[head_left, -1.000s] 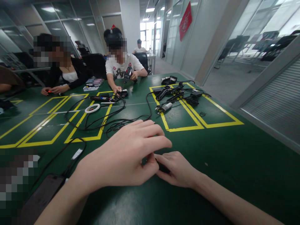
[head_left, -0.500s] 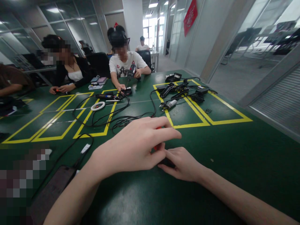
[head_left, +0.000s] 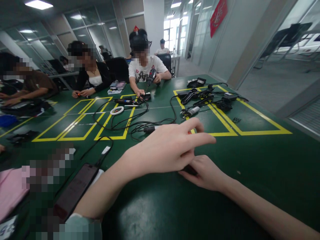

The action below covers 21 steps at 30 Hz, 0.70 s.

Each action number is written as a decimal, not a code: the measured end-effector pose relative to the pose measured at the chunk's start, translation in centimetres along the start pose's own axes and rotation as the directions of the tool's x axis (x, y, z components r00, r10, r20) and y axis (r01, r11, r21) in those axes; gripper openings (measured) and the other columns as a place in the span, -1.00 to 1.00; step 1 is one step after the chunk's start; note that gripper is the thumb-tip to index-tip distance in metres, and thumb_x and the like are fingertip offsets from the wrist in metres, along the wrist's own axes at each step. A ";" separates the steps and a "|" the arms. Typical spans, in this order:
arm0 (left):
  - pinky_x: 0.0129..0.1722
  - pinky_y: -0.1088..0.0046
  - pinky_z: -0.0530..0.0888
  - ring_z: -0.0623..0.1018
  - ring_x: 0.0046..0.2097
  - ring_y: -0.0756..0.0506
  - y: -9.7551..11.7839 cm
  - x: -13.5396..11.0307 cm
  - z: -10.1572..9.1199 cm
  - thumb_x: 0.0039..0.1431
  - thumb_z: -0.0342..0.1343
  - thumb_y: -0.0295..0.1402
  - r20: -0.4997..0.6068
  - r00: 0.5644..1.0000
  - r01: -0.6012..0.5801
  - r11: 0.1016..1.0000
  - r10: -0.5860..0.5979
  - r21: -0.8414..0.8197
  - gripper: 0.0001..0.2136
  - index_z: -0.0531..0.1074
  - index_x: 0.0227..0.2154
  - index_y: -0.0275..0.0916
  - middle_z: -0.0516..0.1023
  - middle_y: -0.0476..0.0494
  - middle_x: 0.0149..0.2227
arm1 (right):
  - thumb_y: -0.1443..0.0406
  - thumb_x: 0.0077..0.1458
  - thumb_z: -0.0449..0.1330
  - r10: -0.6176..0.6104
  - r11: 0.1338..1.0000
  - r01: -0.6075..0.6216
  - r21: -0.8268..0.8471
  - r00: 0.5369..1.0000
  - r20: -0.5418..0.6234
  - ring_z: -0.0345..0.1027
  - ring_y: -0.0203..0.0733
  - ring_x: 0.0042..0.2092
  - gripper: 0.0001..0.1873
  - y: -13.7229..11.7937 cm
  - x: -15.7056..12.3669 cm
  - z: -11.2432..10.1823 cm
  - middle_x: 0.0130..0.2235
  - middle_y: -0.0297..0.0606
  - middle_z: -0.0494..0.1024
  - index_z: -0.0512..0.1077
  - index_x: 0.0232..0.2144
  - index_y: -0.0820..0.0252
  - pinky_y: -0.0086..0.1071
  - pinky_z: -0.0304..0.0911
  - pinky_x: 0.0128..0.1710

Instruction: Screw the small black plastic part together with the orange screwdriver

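My left hand arches over my right hand, its thumb and some fingers curled round an orange-red thing that is almost wholly hidden. Two of its fingers reach out loosely to the right. Below it, my right hand pinches a small dark object between thumb and fingers. The left fingertips meet or nearly meet that object; the exact contact is covered. Both hands are just above the green table.
Black cables, a silver cylindrical plug-like part and small springs lie ahead. A dark phone-shaped block lies left of my forearm. Across the table, a co-worker holds a power drill; a white tape ring lies nearby.
The view has swung left, so the table and people appear farther right. My hands stay together over the dark object; less of the orange-red thing shows between the fingers.
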State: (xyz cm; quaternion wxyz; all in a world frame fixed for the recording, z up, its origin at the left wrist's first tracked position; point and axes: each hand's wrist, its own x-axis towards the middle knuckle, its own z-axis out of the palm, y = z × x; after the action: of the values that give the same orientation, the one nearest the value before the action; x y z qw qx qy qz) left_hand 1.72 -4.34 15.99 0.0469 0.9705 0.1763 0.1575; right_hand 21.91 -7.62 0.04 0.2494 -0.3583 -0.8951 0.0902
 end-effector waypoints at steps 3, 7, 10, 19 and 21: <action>-0.18 0.44 0.48 0.58 -0.08 -0.10 -0.3 0.2 0.7 0.35 -0.08 -0.52 -0.071 0.997 0.038 0.999 -0.039 -0.017 -0.59 0.43 0.18 -0.18 0.50 -0.23 0.11 | 0.25 0.31 0.15 0.019 1.000 -0.019 -0.020 0.999 0.037 0.55 -0.11 -0.45 -0.88 0.1 0.1 -0.1 -0.41 -0.23 0.66 0.38 -0.18 0.18 -0.34 0.20 -0.46; -0.14 0.42 0.48 0.60 -0.11 -0.13 -0.7 0.6 1.3 0.31 -0.03 -0.50 -0.110 0.993 0.029 0.989 -0.045 -0.144 -0.60 0.48 0.14 -0.20 0.62 -0.17 -0.10 | 0.21 0.32 0.14 0.031 0.999 -0.028 -0.046 0.998 0.049 0.50 -0.12 -0.48 -0.84 0.4 0.1 0.1 -0.44 -0.24 0.63 0.39 -0.16 0.19 -0.34 0.14 -0.47; -0.02 0.31 0.50 0.59 -0.06 -0.19 -0.8 0.6 0.7 0.20 0.04 -0.49 -0.096 0.995 -0.015 0.974 -0.007 -0.224 -0.59 0.52 0.09 -0.27 0.62 -0.22 -0.12 | 0.19 0.32 0.15 0.032 0.998 -0.030 -0.053 0.999 0.041 0.49 -0.11 -0.47 -0.84 0.6 0.2 0.2 -0.45 -0.25 0.61 0.39 -0.17 0.17 -0.34 0.12 -0.46; 0.12 0.22 0.51 0.50 0.24 -0.24 -1.7 0.0 -0.4 0.29 0.03 -0.50 0.056 0.998 0.034 0.623 0.015 -0.782 -0.54 0.45 0.22 -0.13 0.48 -0.24 0.26 | 0.19 0.31 0.16 0.090 0.994 -0.084 -0.062 0.991 0.100 0.49 -0.13 -0.46 -0.73 0.4 0.8 -0.1 -0.46 -0.31 0.60 0.38 -0.01 0.20 -0.38 0.10 -0.45; -0.03 0.31 0.55 0.60 0.10 -0.21 -2.3 0.1 0.8 0.34 0.09 -0.42 0.044 0.998 0.054 0.470 -0.032 -0.881 -0.51 0.34 0.31 -0.14 0.51 -0.31 0.22 | 0.19 0.31 0.17 0.108 0.993 -0.103 -0.051 0.988 0.109 0.50 -0.13 -0.45 -0.70 0.4 1.0 -0.1 -0.46 -0.32 0.60 0.38 0.02 0.21 -0.39 0.12 -0.43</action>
State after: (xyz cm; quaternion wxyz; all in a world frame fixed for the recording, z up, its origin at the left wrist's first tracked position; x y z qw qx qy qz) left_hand 1.29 -2.22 14.95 0.5450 0.8052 0.0941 0.2140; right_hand 21.55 -6.68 0.38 0.1859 -0.4053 -0.8892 0.1029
